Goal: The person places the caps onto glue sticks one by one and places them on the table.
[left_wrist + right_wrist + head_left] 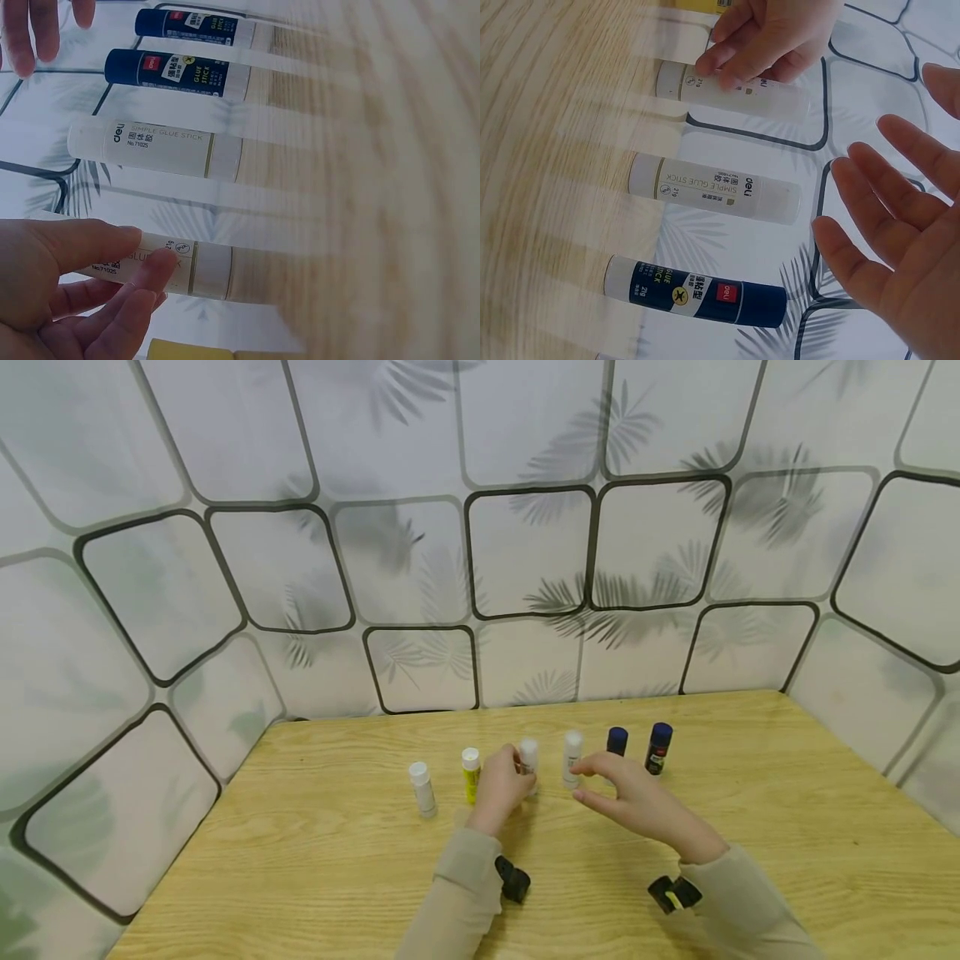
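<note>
Six glue sticks, all upright in one row on the wood table (300, 877): three white, one yellow, two blue. Two hands at work. Left hand (501, 785) pinches one white stick (528, 750) between thumb and fingers, about its middle; the fingers cover part of the label. Left of that hand, two sticks: the yellow stick (471, 777) just beside it, white cap on top, then the outer white stick (423, 791) farther out, label too small to read. Between the hands, one: the middle white stick (572, 750), marked "Simple Glue Stick". Right hand (637, 797) is nearest to this one, thumb and fingers spread, holding nothing; the right wrist view shows a gap between fingertips and stick. Beyond the right hand, two: the near blue stick (617, 742), partly hidden behind it in the head view, and the far blue stick (659, 750) farther right. Two beige sleeves (453, 893), one behind each hand. Ahead of both hands, a wall (405, 568) patterned with rounded squares and leaves.
</note>
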A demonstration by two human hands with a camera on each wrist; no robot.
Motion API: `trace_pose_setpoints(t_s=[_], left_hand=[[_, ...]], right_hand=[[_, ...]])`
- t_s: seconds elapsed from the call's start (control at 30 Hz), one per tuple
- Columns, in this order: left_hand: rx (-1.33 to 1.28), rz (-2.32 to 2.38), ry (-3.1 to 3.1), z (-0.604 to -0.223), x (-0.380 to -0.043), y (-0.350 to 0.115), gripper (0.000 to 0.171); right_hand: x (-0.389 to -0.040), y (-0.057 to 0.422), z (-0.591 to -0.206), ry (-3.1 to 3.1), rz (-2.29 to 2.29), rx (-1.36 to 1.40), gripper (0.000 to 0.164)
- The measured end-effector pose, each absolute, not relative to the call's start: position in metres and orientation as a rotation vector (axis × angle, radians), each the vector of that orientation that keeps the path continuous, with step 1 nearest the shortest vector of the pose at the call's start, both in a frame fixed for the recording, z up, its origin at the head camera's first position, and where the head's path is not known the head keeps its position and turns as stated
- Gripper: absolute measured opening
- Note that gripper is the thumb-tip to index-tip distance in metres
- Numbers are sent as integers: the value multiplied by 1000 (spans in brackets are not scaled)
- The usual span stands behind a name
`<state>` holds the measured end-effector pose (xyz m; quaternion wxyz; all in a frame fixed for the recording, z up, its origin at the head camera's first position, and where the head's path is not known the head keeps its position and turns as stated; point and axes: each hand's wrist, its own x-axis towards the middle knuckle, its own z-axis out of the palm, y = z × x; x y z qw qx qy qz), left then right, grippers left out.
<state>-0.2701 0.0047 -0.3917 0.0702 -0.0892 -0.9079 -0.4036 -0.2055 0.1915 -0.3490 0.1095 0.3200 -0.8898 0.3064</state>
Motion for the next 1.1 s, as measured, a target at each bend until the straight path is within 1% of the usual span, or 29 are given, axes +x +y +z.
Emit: trace_pose_setpoints(t_s=[0.67, 0.97, 1.1], left_hand=[[-244, -1231, -2745, -388, -267, 3, 20], [-251, -1170, -2733, -374, -260, 1, 31], [-261, -1209, -2718, -365, -254, -1, 33]], right_hand=[[-206, 193, -349, -2604, 894, 963, 29], [-205, 192, -348, -2608, 890, 951, 28], [-204, 192, -348, -2607, 889, 941, 28]])
